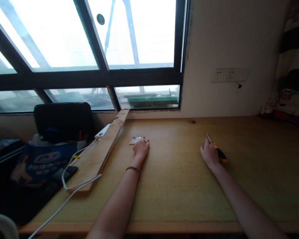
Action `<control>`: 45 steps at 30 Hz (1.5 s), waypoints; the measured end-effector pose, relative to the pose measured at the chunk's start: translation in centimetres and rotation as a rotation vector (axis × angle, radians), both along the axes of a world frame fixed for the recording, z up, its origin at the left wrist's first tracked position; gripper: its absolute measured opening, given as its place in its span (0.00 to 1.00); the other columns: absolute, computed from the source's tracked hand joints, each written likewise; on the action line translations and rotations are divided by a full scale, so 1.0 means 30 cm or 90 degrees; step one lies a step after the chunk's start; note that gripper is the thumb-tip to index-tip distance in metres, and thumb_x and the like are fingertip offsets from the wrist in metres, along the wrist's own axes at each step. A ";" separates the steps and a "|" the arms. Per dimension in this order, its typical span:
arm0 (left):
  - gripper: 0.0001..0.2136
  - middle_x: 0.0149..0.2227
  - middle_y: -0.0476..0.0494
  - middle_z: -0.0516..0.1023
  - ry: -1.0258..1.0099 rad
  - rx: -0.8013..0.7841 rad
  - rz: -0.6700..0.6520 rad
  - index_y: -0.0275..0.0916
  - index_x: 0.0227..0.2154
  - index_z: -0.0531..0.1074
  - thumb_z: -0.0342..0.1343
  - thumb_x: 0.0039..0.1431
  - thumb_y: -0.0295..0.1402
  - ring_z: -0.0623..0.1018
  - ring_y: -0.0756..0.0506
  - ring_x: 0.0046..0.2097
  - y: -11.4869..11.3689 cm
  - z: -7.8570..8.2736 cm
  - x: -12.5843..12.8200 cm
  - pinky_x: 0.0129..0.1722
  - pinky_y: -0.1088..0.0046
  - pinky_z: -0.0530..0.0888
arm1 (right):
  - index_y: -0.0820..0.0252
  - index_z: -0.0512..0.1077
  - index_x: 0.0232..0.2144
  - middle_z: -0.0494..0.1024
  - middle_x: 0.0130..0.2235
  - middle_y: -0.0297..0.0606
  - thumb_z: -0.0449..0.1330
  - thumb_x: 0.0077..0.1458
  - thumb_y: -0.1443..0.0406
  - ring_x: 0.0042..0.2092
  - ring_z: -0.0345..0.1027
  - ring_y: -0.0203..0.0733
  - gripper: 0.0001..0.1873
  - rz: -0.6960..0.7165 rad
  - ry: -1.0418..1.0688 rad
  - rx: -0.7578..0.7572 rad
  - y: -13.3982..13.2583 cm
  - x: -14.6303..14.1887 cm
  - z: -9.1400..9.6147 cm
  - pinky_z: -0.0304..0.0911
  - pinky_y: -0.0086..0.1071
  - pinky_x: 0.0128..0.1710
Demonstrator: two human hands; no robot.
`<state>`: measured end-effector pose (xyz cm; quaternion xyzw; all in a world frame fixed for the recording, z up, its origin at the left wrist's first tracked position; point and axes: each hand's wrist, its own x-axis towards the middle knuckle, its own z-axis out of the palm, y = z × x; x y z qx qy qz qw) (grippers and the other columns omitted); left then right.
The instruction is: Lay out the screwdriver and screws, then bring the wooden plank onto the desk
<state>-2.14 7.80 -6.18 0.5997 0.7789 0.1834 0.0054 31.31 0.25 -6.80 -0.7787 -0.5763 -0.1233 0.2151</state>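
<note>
My left hand (141, 148) is closed on the tabletop, with a small dark metallic bit showing by its fingertips that I cannot make out. Just beyond that hand, and partly hidden by it, a silvery metal plate with holes, like a hinge (137, 139), lies on small pieces of wood (132, 141). Further right, my right hand (209, 153) is closed around a screwdriver (221, 155). Its thin metal shaft points away and to the left, while the yellow and black handle shows to the right of the hand.
A long wooden plank (97, 157) lies on the table (174, 186) at left, beside a white power strip (103, 131) and its white cable (64, 177). Beyond are a black chair (63, 116), a blue bag (45, 161) and windows. Wall sockets (224, 75) are at right.
</note>
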 end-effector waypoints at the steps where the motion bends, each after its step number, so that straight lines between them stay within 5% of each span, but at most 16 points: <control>1: 0.14 0.34 0.38 0.76 -0.001 -0.001 -0.002 0.39 0.33 0.73 0.47 0.51 0.39 0.75 0.40 0.37 0.000 0.000 0.001 0.33 0.67 0.69 | 0.70 0.60 0.45 0.70 0.39 0.52 0.50 0.52 0.68 0.39 0.67 0.45 0.17 0.017 0.002 0.012 0.000 -0.004 0.001 0.58 0.31 0.32; 17: 0.13 0.33 0.39 0.76 -0.086 0.055 -0.018 0.39 0.32 0.74 0.49 0.49 0.40 0.74 0.41 0.37 -0.011 0.019 0.036 0.34 0.69 0.67 | 0.65 0.66 0.43 0.74 0.33 0.44 0.49 0.52 0.65 0.33 0.67 0.41 0.16 0.136 0.144 0.085 -0.023 -0.058 0.032 0.58 0.32 0.34; 22: 0.13 0.24 0.45 0.73 -0.386 0.064 -0.139 0.35 0.29 0.74 0.53 0.46 0.39 0.71 0.49 0.28 -0.045 0.045 0.136 0.28 0.75 0.63 | 0.65 0.72 0.34 0.75 0.30 0.41 0.55 0.47 0.61 0.29 0.66 0.38 0.14 0.273 0.472 0.061 -0.044 -0.122 0.058 0.60 0.31 0.31; 27: 0.19 0.14 0.56 0.55 -0.817 -0.105 -0.274 0.32 0.25 0.71 0.55 0.42 0.47 0.54 0.57 0.16 -0.185 0.050 0.338 0.18 0.77 0.50 | 0.65 0.72 0.39 0.74 0.29 0.38 0.62 0.40 0.56 0.25 0.62 0.33 0.24 0.407 0.902 -0.050 -0.086 -0.218 0.063 0.59 0.28 0.25; 34: 0.21 0.17 0.54 0.61 -0.947 -0.219 -0.374 0.31 0.29 0.72 0.59 0.38 0.47 0.52 0.58 0.18 -0.315 0.058 0.443 0.18 0.76 0.45 | 0.62 0.76 0.31 0.70 0.24 0.33 0.67 0.35 0.58 0.24 0.55 0.29 0.19 0.435 1.088 -0.051 -0.111 -0.261 0.046 0.53 0.26 0.24; 39: 0.23 0.16 0.55 0.59 -0.894 -0.198 -0.365 0.31 0.34 0.73 0.58 0.40 0.47 0.52 0.57 0.18 -0.299 0.061 0.433 0.19 0.76 0.47 | 0.62 0.75 0.29 0.67 0.20 0.31 0.62 0.40 0.54 0.21 0.54 0.29 0.18 0.403 0.991 -0.033 -0.092 -0.233 0.045 0.48 0.26 0.21; 45: 0.20 0.16 0.55 0.59 -0.752 -0.148 -0.347 0.32 0.35 0.74 0.58 0.41 0.43 0.57 0.55 0.20 -0.276 0.040 0.435 0.21 0.76 0.52 | 0.63 0.73 0.20 0.74 0.22 0.42 0.54 0.46 0.64 0.26 0.65 0.39 0.11 0.107 0.311 -0.024 -0.039 -0.096 0.038 0.50 0.28 0.24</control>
